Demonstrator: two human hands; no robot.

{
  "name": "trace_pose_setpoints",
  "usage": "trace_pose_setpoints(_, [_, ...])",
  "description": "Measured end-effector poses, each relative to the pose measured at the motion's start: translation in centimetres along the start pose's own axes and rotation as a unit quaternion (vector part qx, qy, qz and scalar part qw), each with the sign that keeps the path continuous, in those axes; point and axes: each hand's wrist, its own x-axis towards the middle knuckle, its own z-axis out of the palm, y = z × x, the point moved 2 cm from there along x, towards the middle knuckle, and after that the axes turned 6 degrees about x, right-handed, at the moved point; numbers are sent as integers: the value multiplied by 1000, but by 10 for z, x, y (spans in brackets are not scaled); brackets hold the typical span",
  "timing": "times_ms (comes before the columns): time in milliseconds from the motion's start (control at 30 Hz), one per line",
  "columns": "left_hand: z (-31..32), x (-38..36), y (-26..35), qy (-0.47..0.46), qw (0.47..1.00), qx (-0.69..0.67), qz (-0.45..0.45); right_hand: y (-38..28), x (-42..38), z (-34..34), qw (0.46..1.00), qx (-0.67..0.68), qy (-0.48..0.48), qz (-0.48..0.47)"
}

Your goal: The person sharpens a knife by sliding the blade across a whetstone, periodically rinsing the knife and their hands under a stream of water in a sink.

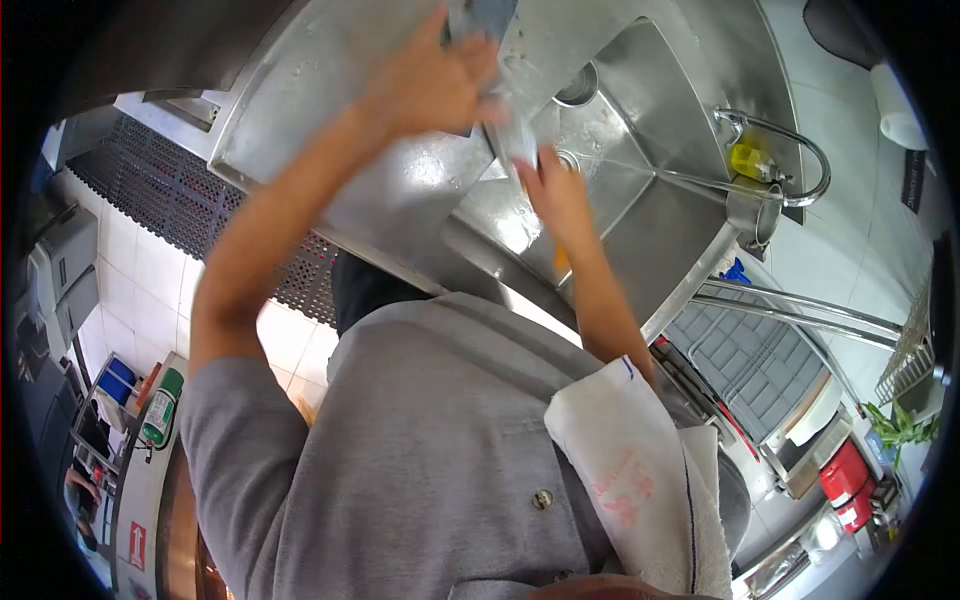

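My left hand, blurred by motion, reaches over the metal counter beside a long pale, shiny object. Its fingers are too smeared to tell their grip. My right hand is over the sink basin, its fingers closed round the lower end of that object. A dark blue-grey flat piece shows beyond my left hand. The steel sink is wet. A curved faucet reaches over it from the right.
A yellow bottle and a metal cup stand by the faucet. At the right is a metal rack. A white towel hangs over the shoulder. A perforated dark mat lies on the floor at left.
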Motion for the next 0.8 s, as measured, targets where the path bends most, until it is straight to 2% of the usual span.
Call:
trace_pose_setpoints(67, [-11,-33,36,3,1000,1,25,10,-61,-11,995,67,-64,48])
trace_pose_setpoints(133, [-18,-48,47,75,994,-68,30,8,-47,-11,994,60,-73,45])
trace_pose_setpoints(167, [-14,-41,37,73,994,-72,35,7,-38,-12,995,52,-78,43])
trace_pose_setpoints(233, [-9,3,-18,61,997,-29,-29,-21,29,-10,1000,25,9,12])
trace_pose_setpoints(300, [-24,43,-66,47,990,-121,-52,-45,88,-11,998,9,68,9])
trace_pose_setpoints(333, [-23,50,-75,48,991,-113,-52,-51,103,-11,996,6,90,21])
trace_pose_setpoints(400, [-21,62,-82,76,994,-77,23,-35,95,-5,996,18,82,11])
trace_pose_setpoints(467, [-8,39,-32,14,998,-1,-57,-16,55,-9,998,55,41,15])
trace_pose_setpoints(500, [-4,18,-1,10,999,-1,-47,7,25,-5,1000,17,16,11])
trace_pose_setpoints(533, [-4,-3,29,5,999,1,-34,24,-9,-6,999,43,-16,10])
trace_pose_setpoints(567, [-6,-23,55,33,999,-26,-30,27,-41,-13,991,107,-62,46])
trace_pose_setpoints(633, [-17,-42,81,75,992,-99,-24,31,-73,-18,990,100,-69,78])
trace_pose_setpoints(700, [-17,-25,62,44,997,-59,-29,23,-45,-16,995,80,-30,51])
trace_pose_setpoints(767, [2,14,16,77,996,-26,-39,6,9,-15,1000,16,25,10])
trace_pose_setpoints(800, [4,37,-13,93,993,-51,-54,-12,37,-17,997,28,76,-1])
